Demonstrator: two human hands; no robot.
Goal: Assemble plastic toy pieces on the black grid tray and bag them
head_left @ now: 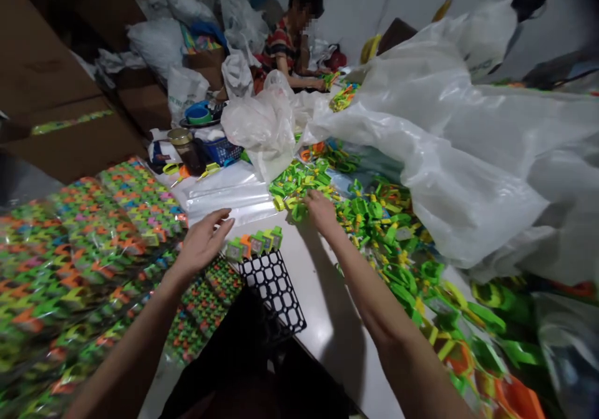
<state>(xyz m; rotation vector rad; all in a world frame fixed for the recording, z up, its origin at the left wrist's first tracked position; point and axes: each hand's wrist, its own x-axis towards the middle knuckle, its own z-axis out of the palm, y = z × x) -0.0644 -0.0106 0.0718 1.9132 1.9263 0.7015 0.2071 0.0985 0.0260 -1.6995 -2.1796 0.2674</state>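
My left hand (206,241) is over the left side of the white table with its fingers stretched out, and nothing shows in it. Near its fingertips, a row of small green, orange and yellow plastic pieces (256,244), which look like toy watches, sits along the top end of a black plastic grid tray (274,285). The tray's other cells are bare. My right hand (321,213) reaches down to the near edge of a loose pile of green and yellow pieces (304,179). Its fingers are bent together at a green piece (298,212); the fingertips are partly hidden.
Filled trays of colourful pieces (79,238) in clear wrap are stacked on the left. Clear plastic bags (229,194) lie flat ahead. A large translucent sack (435,132) spreads over the right. Across the table a person (285,48) handles similar pieces. Cardboard boxes (47,63) stand behind left.
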